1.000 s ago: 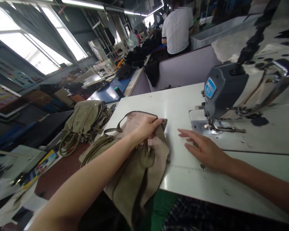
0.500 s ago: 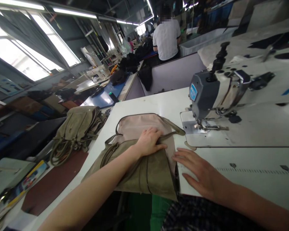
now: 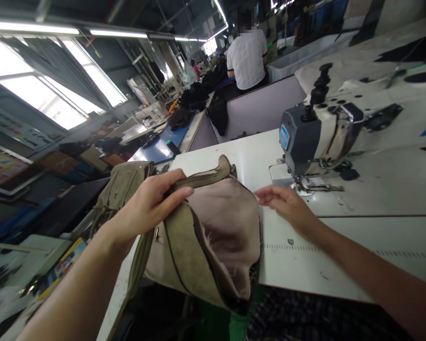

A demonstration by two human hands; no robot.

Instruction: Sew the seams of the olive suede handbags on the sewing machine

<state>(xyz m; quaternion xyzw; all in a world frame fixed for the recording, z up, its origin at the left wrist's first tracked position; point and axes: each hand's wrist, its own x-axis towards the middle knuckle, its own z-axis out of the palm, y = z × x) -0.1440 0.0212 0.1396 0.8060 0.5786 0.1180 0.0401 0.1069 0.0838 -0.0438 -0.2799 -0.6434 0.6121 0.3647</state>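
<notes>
An olive-green fabric bag [image 3: 188, 251] with pale pinkish lining [image 3: 223, 213] stands gaping at the front edge of the white table. Its lower rim is raw, with loose threads. My left hand [image 3: 151, 199] is closed around the bag's upper left edge, thumb on the near side, beside an olive strap [image 3: 209, 176] whose rounded end sticks up. At the lining's right edge my right hand [image 3: 287, 203] has its fingers pinched together on the fabric. Just beyond that hand is the sewing machine's needle and presser-foot area [image 3: 301, 184].
The sewing machine [image 3: 305, 137] occupies the right of the table [image 3: 291, 270]. A pile of olive bags [image 3: 122, 182] lies at left. A dark green thread spool [image 3: 173, 147] stands behind. A person in a white shirt [image 3: 247, 59] works farther back, facing away.
My left hand has moved from lying on the bag to gripping its upper left edge, lifting it open. My right hand has moved up to the lining's right edge. The strap now stands raised.
</notes>
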